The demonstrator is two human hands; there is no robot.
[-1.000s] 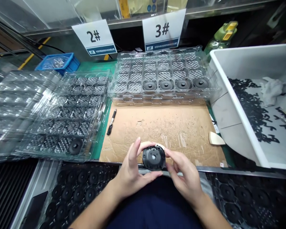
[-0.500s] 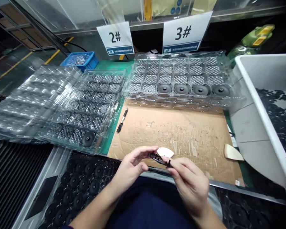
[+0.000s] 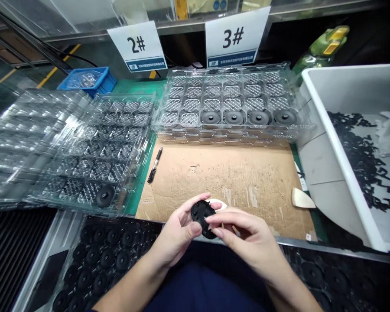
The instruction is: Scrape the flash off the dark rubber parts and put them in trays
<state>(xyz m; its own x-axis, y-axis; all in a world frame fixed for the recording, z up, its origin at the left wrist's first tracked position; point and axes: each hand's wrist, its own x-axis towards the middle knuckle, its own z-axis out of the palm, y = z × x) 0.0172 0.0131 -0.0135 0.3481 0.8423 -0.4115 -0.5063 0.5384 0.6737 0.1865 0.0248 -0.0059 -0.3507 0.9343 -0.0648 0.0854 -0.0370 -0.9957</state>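
Note:
Just above the near edge of the cardboard, my left hand [image 3: 178, 229] grips a round black plastic disc [image 3: 202, 216] by its rim, thumb in front and fingers behind. The disc is tilted with its inner side, which carries small raised clips, towards me. My right hand [image 3: 243, 229] is closed in a pinch at the disc's right side, thumb and fingertips on it; anything small between those fingertips is hidden. Partly covered by the hands, a white fan-shaped piece [image 3: 218, 203] lies on the cardboard sheet [image 3: 247, 169].
Clear blister trays [image 3: 185, 104] are stacked at the back, with several black discs in the front row. Another clear tray [image 3: 107, 143] lies left, near a pen [image 3: 155, 164] and a blue basket [image 3: 100, 82]. On the right stands a white bin [image 3: 341, 173] of black plastic pieces.
The disc has turned from nearly edge-on to showing its inner side. My right hand's fingers have shifted from its edge onto its face. The view has swung slightly right.

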